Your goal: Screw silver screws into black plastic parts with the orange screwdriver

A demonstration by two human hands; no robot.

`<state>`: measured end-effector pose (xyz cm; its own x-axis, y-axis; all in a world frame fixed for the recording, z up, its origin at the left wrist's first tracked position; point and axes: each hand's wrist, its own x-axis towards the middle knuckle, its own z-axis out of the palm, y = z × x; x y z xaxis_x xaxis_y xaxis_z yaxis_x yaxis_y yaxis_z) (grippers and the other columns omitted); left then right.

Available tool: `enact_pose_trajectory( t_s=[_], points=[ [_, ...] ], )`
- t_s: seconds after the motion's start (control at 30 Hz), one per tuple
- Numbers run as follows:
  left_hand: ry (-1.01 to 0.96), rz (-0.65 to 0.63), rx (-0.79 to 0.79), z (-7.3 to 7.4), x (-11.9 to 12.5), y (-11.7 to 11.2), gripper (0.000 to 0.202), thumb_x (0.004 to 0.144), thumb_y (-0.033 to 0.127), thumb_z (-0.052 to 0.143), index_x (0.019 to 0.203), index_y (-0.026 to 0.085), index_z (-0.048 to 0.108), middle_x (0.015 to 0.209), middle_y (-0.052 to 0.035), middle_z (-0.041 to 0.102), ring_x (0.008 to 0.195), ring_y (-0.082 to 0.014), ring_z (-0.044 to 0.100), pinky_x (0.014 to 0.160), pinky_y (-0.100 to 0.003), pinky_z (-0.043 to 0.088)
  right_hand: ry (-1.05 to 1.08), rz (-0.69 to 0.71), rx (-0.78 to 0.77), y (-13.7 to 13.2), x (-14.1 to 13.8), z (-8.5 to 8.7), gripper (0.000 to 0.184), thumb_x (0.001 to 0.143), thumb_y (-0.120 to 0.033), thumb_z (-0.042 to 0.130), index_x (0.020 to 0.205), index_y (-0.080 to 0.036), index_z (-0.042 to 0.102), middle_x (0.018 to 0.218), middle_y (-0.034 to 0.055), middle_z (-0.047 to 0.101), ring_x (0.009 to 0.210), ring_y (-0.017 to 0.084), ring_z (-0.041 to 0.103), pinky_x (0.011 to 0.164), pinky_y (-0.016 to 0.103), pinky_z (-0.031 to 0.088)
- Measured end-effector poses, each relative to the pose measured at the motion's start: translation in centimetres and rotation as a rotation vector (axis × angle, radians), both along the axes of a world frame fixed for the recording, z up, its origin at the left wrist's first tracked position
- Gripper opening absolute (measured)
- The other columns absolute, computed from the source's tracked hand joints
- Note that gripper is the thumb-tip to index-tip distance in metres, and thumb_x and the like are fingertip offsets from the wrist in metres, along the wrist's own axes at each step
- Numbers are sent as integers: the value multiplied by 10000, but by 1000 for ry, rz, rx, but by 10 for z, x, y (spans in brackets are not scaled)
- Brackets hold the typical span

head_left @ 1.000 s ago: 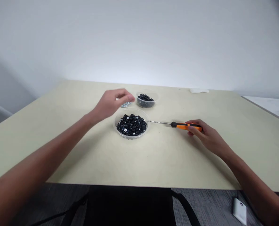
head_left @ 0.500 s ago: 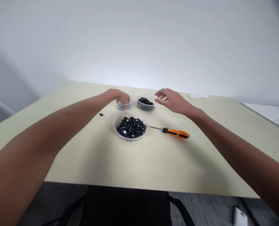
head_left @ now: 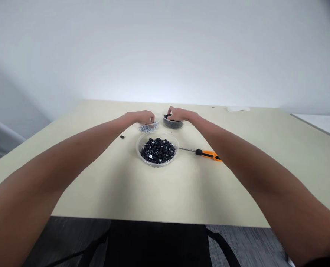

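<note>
across the middle of the pale table (head_left: 159,196), a clear bowl (head_left: 139,149) of black pieces (head_left: 157,150) stands nearest, with an orange-and-black screwdriver (head_left: 206,153) lying to its right, shaft towards the bowl, and one small dark piece (head_left: 122,137) off to its left, slightly farther back. beyond these, the left hand (head_left: 146,117) is down at a tub of silvery bits (head_left: 147,128) and the right hand (head_left: 176,113) at the neighbouring tub of black parts (head_left: 167,116); whether either hand's fingertips pinch anything cannot be told. near the far edge lies a flat white object (head_left: 238,108).
</note>
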<state>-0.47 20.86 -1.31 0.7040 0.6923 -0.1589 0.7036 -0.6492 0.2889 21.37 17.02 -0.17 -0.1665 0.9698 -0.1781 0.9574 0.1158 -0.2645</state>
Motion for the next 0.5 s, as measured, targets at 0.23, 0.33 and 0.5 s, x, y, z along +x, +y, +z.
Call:
enact_pose_trajectory(
  t_s=[0.23, 0.33, 0.5],
  points=[
    [-36, 76, -49, 16, -14, -9, 388, 751, 338, 622, 1084, 151, 691, 945, -135, 738, 809, -247, 686, 678, -314, 498, 106, 73, 143, -2, 9, 0, 243, 821, -232, 642, 1048, -150, 674, 1109, 136, 690, 903, 221, 601, 745, 324, 445],
    [-92, 96, -43, 20, -19, -10, 354, 764, 362, 628, 1049, 167, 706, 891, -117, 748, 807, -241, 684, 680, -312, 488, 146, 90, 176, -8, 13, 5, 177, 805, -223, 665, 964, -161, 709, 1037, 106, 714, 846, 196, 606, 718, 313, 447],
    [-209, 94, 3, 22, -24, -16, 273, 814, 334, 595, 987, 160, 715, 825, -100, 754, 782, -225, 685, 678, -311, 469, 232, 93, 215, -15, 17, 9, 162, 795, -228, 684, 927, -147, 727, 925, 100, 729, 733, 172, 622, 679, 318, 466]
  ],
)
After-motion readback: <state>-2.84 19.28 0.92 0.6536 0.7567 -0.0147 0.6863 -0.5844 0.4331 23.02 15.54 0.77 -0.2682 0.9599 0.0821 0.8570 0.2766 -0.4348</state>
